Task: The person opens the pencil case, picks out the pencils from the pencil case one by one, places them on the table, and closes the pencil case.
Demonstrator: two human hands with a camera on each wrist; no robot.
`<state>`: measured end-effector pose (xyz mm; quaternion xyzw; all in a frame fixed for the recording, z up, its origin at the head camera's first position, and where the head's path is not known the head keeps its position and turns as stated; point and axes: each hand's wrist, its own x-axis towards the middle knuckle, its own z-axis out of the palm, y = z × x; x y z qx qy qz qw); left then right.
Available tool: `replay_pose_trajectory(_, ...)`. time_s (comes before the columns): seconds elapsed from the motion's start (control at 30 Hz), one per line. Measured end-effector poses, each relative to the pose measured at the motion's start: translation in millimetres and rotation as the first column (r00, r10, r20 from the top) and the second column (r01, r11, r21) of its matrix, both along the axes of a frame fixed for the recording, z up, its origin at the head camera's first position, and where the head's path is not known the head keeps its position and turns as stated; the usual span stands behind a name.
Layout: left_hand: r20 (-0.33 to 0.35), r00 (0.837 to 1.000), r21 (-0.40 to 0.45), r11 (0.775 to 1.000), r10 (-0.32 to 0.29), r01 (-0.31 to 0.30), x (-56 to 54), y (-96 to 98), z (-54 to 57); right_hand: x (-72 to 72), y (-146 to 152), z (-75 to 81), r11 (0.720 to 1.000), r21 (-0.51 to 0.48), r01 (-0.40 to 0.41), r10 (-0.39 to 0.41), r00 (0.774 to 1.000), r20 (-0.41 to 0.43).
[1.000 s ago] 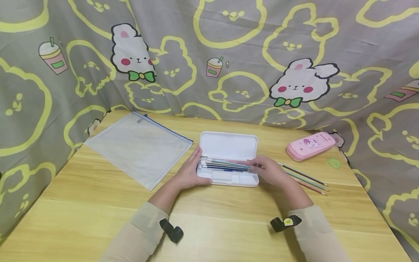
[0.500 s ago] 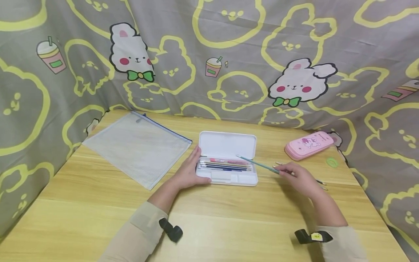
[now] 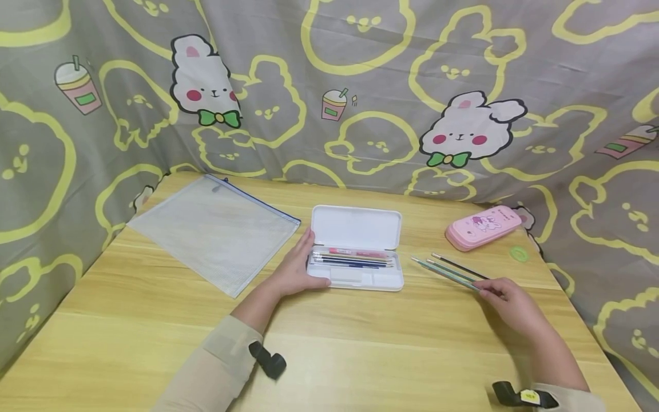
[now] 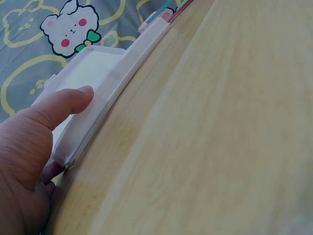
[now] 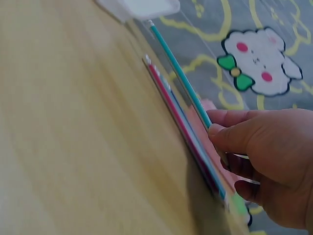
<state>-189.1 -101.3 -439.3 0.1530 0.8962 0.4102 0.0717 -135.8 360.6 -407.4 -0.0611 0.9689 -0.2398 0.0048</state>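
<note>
A white pencil case (image 3: 356, 226) lies open on the table, its lid tilted back. Several pencils (image 3: 355, 262) and a pink pen-like item sit inside, with a white block (image 3: 346, 276) in the front part. My left hand (image 3: 292, 276) holds the case by its left end, thumb on the front wall (image 4: 80, 125) and fingers round the corner. To the right of the case, my right hand (image 3: 517, 309) pinches a teal pencil (image 5: 178, 68) near one end between thumb and fingers. Beside it on the table lie a red pencil (image 5: 166, 96), a bluish one and a dark one (image 3: 455, 265).
A pink pencil case (image 3: 484, 227) with a rabbit print stands at the back right, near a green ring (image 3: 519, 253). Flat on the left side is a clear mesh zip bag (image 3: 216, 234) with a blue zipper. A patterned curtain (image 3: 288, 86) hangs behind the table.
My right hand has lifted the teal pencil out of the white case and carried it right, to beside the pencils on the table. The left hand stays on the case.
</note>
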Motion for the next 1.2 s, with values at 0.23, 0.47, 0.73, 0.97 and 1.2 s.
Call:
replay_pose_trajectory(0.23, -0.004, 1.0, -0.002, 1.0, -0.005, 0.005, -1.2, 0.1, -1.0, 6.1, 18, -12.2, 0.999, 0.028, 0.017, -0.017, 1.0, 0.012)
replay_pose_trajectory(0.47, -0.003, 1.0, 0.003, 1.0, -0.005, 0.005, -1.3, 0.1, -1.4, 10.9, 24, -16.3, 0.999, 0.035, 0.025, -0.026, 0.999, 0.024)
replay_pose_trajectory(0.73, 0.007, 1.0, 0.014, 1.0, 0.0, 0.0, -0.8, -0.5, -0.8, 10.5, 25, -17.7, 0.999, 0.024, 0.044, -0.045, 0.998, 0.049)
replay_pose_trajectory(0.97, 0.003, 1.0, 0.019, 1.0, 0.001, -0.001, -1.0, -0.3, -1.0, 7.0, 13, -9.0, 0.998, 0.029, 0.062, -0.062, 0.998, 0.007)
replay_pose_trajectory(1.2, 0.0, 1.0, 0.019, 1.0, -0.002, 0.002, 0.0, -0.1, -0.3, -12.9, -28, 7.1, 1.0, 0.003, -0.007, 0.007, 0.998, -0.063)
